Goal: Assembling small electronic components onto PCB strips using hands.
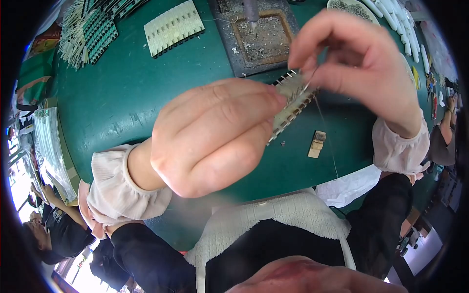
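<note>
My left hand (220, 132) is closed on a small pale circuit board panel (283, 117) with dark and metal pins along its edges. Much of the panel is hidden under my fingers. Over the panel's far right end, my right hand (356, 63) is closed in a pinch, thumb against fingers. From that pinch a thin wire (331, 144) trails down toward the near table edge. A short shiny piece also shows at the fingertips, too small to name. Below the panel lies a small wooden block (316, 144) with a darkened end.
A similar pale board (174, 28) lies at the back. Beside it stands a dark tray (266, 39) with a soiled recess. Green boards with white leads (100, 34) are piled back left. White tubes (398, 22) and a dish of small metal parts (352, 9) lie back right.
</note>
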`<control>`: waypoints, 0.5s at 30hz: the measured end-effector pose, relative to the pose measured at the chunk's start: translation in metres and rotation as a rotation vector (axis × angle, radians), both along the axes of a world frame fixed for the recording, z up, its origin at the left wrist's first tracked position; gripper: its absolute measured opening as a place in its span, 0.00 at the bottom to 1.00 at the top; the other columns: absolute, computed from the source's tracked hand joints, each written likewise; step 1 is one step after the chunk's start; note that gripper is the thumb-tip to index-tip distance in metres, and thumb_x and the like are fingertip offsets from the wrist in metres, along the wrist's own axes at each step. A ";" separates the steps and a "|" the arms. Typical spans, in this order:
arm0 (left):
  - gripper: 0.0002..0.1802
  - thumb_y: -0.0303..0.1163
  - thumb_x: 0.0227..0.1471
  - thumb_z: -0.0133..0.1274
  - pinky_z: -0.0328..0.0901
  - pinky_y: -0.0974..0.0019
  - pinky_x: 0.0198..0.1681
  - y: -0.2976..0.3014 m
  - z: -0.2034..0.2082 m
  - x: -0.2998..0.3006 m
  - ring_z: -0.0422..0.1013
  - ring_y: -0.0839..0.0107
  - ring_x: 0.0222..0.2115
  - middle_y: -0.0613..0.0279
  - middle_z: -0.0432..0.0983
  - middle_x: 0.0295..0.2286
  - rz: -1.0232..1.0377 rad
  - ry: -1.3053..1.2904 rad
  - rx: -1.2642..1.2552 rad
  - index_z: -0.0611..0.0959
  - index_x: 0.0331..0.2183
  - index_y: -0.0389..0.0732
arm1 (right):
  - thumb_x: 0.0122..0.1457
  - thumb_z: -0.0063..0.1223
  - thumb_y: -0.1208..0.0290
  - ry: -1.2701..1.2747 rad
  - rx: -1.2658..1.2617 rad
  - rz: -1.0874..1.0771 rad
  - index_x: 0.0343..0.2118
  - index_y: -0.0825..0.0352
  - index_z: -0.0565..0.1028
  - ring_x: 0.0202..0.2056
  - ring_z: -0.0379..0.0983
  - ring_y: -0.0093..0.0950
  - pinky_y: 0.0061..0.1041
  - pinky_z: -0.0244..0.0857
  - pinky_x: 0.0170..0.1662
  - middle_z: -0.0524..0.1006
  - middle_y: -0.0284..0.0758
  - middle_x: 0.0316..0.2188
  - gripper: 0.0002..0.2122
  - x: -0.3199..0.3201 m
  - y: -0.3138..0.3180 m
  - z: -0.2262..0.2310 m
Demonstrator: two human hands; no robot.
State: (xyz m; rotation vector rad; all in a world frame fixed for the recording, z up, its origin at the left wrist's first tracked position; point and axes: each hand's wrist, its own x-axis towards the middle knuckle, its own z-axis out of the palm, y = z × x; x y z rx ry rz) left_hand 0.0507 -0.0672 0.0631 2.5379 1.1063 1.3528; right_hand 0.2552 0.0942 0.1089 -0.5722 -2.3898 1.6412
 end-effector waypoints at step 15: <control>0.04 0.27 0.59 0.57 0.77 0.67 0.42 0.019 0.011 -0.018 0.78 0.78 0.35 0.66 0.81 0.35 -0.020 -1.290 -1.143 0.79 0.31 0.42 | 0.55 0.61 0.84 -0.018 0.640 -0.099 0.32 0.68 0.72 0.13 0.61 0.13 0.18 0.48 0.18 0.70 0.25 0.14 0.08 -0.006 -0.026 0.021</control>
